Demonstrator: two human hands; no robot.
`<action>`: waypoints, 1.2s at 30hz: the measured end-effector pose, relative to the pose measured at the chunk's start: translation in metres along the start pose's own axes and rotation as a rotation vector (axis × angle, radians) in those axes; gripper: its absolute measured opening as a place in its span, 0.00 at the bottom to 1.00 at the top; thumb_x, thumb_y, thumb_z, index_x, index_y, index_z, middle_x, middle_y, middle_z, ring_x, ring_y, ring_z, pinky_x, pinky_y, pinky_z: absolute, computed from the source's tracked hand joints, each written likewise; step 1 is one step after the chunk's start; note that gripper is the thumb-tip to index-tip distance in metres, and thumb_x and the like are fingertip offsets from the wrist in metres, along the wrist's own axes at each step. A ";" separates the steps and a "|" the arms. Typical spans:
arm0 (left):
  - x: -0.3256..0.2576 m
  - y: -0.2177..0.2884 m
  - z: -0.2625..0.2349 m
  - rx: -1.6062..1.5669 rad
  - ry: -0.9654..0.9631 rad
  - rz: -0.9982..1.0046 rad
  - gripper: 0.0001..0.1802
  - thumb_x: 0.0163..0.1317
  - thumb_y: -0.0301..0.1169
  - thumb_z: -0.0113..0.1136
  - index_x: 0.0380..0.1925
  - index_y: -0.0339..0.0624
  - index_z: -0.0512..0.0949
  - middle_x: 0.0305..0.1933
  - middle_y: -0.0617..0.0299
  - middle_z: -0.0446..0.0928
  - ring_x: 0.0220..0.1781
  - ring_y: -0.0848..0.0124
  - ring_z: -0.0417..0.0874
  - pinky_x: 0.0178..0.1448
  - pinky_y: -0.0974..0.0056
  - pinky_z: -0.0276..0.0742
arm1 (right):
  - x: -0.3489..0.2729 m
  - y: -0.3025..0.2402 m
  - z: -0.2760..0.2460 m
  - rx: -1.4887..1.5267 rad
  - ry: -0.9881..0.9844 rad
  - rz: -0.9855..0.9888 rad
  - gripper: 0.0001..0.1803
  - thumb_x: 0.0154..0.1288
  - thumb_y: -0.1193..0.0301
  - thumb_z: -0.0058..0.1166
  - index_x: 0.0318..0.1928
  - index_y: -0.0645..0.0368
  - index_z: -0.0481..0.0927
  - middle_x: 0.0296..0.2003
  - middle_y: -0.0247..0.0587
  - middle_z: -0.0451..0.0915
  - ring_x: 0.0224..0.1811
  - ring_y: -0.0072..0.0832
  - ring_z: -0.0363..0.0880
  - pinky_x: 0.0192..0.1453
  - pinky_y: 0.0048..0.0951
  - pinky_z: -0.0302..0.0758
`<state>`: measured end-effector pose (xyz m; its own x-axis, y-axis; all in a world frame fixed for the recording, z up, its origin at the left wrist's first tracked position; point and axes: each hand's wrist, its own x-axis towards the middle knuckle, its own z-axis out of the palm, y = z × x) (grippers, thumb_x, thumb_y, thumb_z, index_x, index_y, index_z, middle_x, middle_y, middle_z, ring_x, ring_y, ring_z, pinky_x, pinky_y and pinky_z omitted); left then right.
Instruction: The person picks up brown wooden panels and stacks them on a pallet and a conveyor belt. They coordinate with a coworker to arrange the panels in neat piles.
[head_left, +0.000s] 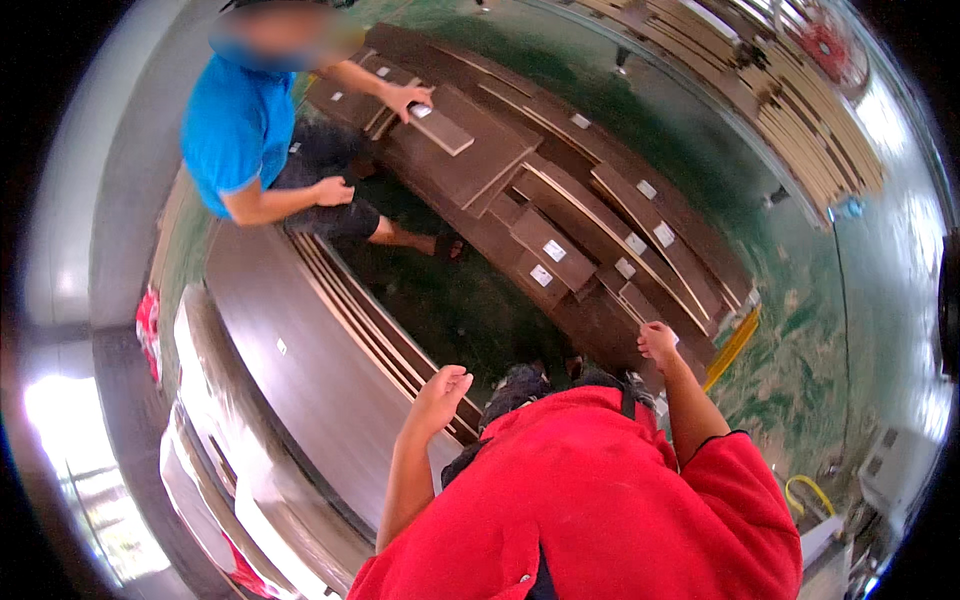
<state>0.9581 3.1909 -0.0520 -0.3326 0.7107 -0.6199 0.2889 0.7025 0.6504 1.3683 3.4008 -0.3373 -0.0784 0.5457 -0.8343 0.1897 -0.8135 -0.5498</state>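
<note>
From my remote seat I judge the work as partway along: labelled boards (572, 266) already lie across the large brown pile (600, 328), yet several sit askew and overlapping, so squaring them appears undone. The narrow board (630, 298) lies on the pile's near end, just beyond the right hand (657, 342), whose fingers curl inward; I cannot tell whether they pinch its edge or stop beside it. The left hand (437, 400) is left of the pile, well apart from that board, loosely bent with nothing visible in it, near the stacked panels (310, 300). At the pile's far end, a co-worker's hand (404, 98) grips a small board (445, 134).
</note>
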 end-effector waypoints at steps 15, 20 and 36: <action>0.114 -0.003 0.007 0.242 -0.385 0.265 0.24 0.67 0.45 0.58 0.51 0.34 0.75 0.47 0.44 0.80 0.50 0.56 0.82 0.55 0.58 0.76 | -0.176 0.147 0.010 0.057 0.270 0.165 0.13 0.67 0.68 0.51 0.50 0.58 0.76 0.31 0.39 0.80 0.27 0.27 0.79 0.29 0.30 0.74; 0.126 -0.009 0.030 0.286 -0.539 0.174 0.24 0.68 0.45 0.56 0.51 0.35 0.75 0.49 0.48 0.80 0.52 0.59 0.82 0.57 0.59 0.75 | -0.210 0.145 0.037 0.108 0.286 0.158 0.14 0.67 0.69 0.51 0.51 0.59 0.77 0.33 0.38 0.80 0.28 0.26 0.79 0.30 0.27 0.74; 0.115 0.028 0.034 0.394 -0.502 0.222 0.23 0.68 0.44 0.56 0.50 0.34 0.76 0.48 0.46 0.80 0.52 0.58 0.81 0.57 0.58 0.74 | -0.176 0.177 0.005 0.226 0.332 0.172 0.13 0.67 0.66 0.52 0.49 0.55 0.77 0.30 0.38 0.79 0.26 0.26 0.77 0.27 0.28 0.74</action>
<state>0.9587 3.2936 -0.1203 0.2024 0.7044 -0.6804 0.6396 0.4310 0.6365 1.4110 3.1593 -0.2881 0.2611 0.4033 -0.8770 -0.0498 -0.9017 -0.4295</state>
